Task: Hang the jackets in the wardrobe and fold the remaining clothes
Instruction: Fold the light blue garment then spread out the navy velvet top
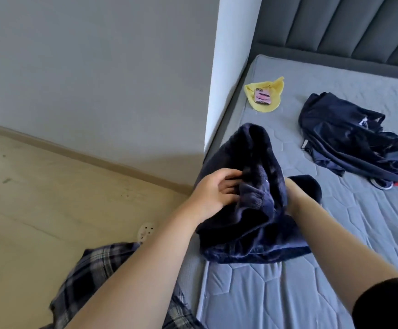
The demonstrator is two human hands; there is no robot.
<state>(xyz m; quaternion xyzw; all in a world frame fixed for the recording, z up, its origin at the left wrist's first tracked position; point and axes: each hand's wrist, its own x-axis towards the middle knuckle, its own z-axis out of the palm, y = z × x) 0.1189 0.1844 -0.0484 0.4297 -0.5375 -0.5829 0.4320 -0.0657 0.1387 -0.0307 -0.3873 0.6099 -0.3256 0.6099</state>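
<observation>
Fleece garment (247, 210), dark navy, plush: bunched at the near left edge of the mattress (335, 233), its lower folds resting on the quilted grey surface and its upper part lifted into a peak between your arms.

Left hand (214, 188): yours, on the garment's left side at mid-height. Its fingers (231, 178) are curled, tips pressed into a fold of the fleece, gripping it.

Right hand: your right forearm (331, 236) runs in from the lower right and the wrist disappears behind the fleece. The hand is hidden by the cloth, so whether its fingers are spread or pinching cannot be told.

Dark clothes (354, 141): a loose navy heap with a small white mark, lying farther back on the mattress to the right, well apart from the fleece. A strip of red shows at its near edge.

Yellow cloth (264, 96): lying flat near the far left corner of the mattress, beside the white wall edge. A small pink item (262, 96) rests on top of it.

Headboard (335, 27): grey, padded in vertical channels, behind the mattress.

Plaid fabric (93, 276): dark and pale checks, low at the left below your left arm, over the light floor (38, 198).
</observation>
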